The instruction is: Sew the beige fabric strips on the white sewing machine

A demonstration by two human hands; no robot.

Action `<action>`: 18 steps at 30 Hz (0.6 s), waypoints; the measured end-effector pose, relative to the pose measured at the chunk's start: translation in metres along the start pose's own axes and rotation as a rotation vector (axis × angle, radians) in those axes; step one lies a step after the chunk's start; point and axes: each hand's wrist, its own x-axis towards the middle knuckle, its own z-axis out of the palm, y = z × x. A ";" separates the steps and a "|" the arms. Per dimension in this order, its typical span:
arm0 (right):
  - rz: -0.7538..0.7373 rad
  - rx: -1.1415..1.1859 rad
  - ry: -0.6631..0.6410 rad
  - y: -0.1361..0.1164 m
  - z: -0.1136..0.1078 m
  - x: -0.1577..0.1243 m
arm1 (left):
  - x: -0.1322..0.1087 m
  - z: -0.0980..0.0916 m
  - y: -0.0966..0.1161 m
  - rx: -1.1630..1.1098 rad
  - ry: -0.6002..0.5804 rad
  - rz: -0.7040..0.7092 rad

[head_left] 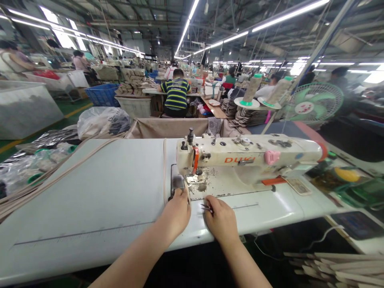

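Note:
My right hand (221, 220) is closed around small thread snips (205, 207), their pointed blades facing left over the table front. My left hand (177, 211) is closed just in front of the needle area of a white sewing machine (252, 154). A narrow beige fabric strip (188, 193) appears at its fingertips, mostly hidden by the hand. Right behind those fingers sits a dark metal attachment (178, 182) on the machine bed, left of the presser foot (196, 180). Another stretch of beige strip (165, 168) runs back across the table.
The white sewing table (135, 176) carries a printed ruler line. Long strips (75, 162) hang over its left side. Thread cones (252, 91) and a green fan (316, 102) stand behind right. A fabric-lined trough (171, 127) borders the back; a person in a striped shirt (176, 94) sits beyond.

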 end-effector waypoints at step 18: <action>0.662 0.608 0.380 0.070 -0.045 -0.091 | 0.000 0.025 -0.045 0.107 0.251 0.456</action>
